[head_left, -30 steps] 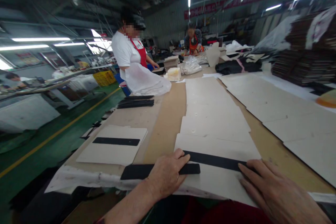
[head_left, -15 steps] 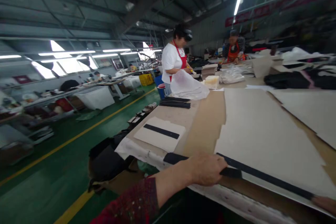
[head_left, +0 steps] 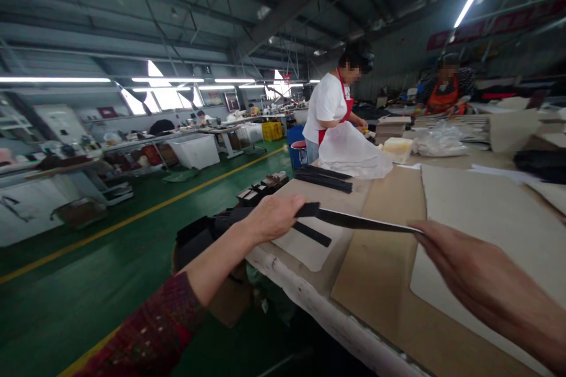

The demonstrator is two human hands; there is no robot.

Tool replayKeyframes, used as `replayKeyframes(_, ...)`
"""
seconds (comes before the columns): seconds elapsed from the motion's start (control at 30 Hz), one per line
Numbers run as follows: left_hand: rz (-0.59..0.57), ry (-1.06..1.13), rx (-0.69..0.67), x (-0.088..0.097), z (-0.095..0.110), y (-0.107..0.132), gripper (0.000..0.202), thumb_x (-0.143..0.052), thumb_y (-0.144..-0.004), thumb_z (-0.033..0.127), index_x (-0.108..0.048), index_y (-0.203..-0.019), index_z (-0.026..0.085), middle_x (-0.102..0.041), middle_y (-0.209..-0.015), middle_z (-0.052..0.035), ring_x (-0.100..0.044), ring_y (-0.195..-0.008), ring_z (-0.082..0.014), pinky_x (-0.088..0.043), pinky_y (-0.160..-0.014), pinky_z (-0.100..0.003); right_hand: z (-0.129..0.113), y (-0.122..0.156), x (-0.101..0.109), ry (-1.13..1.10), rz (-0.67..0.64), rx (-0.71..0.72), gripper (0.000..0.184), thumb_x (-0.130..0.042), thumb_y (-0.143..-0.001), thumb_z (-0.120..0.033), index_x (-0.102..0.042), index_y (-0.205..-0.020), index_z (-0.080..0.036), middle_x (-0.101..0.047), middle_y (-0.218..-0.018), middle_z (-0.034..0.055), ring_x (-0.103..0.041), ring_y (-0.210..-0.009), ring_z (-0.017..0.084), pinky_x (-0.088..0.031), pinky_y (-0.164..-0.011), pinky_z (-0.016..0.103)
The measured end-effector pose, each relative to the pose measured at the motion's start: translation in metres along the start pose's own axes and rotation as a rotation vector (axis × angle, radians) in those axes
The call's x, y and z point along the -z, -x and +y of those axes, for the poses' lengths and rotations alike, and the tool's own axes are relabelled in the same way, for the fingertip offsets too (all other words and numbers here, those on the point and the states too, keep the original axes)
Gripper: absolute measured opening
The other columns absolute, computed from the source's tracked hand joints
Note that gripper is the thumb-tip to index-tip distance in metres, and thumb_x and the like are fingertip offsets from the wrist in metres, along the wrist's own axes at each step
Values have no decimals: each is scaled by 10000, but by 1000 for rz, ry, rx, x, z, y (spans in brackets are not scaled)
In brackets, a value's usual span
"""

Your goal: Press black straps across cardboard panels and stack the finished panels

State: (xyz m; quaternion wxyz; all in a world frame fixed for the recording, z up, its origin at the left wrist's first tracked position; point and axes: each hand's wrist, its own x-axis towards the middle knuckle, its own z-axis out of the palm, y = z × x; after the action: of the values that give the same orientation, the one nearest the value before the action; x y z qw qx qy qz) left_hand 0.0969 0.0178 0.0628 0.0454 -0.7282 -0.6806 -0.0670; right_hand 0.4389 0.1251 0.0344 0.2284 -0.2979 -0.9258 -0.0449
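Biggest thing is the table (head_left: 393,200), and its near edge is what I'd watch: anything dropped on this side could end up on the floor. The large pale sheet (head_left: 477,206) sits to the right, behind the right hand, so a dragging wrist might shove it crooked. The small card (head_left: 312,258) lies near the table edge, so a bump could slide it off.

Right hand (head_left: 469,265) has a thin pinch on one end of the long dark strip (head_left: 362,221), which hangs in the air between the hands with a pale edge showing. A grip that skimpy might slip or let it twist. Left hand (head_left: 272,219) is curled around a short black end (head_left: 308,210); can't tell if it's the same piece. It's right by the black band (head_left: 313,234) on the card, and if that's loose, a knuckle could knock it askew.
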Motion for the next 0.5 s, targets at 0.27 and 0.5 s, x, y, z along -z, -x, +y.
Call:
replayKeyframes(0.27, -176, -66, 340, -53, -101, 15, 309, -484, -919, 223, -643, -1182, 195, -694, -1215, -86, -654, -1115, -231, -478, -977, -309, -90, -80, -110, -121, -399, 156, 249, -420, -944, -119, -616, -1098, -117, -618, -1204, 184, -578, -1127, 254, -471, -950, 368)
replayKeyframes(0.5, -118, -166, 432, -72, -95, 27, 418, -366, -892, 204, -614, -1214, 110, -686, -1195, -118, -667, -1016, -257, -494, -944, -370, -57, -12, -60, -267, -354, 109, 466, -550, -957, -379, -525, -1368, -160, -545, -1413, 157, -463, -1348, 282, -385, -1132, 460)
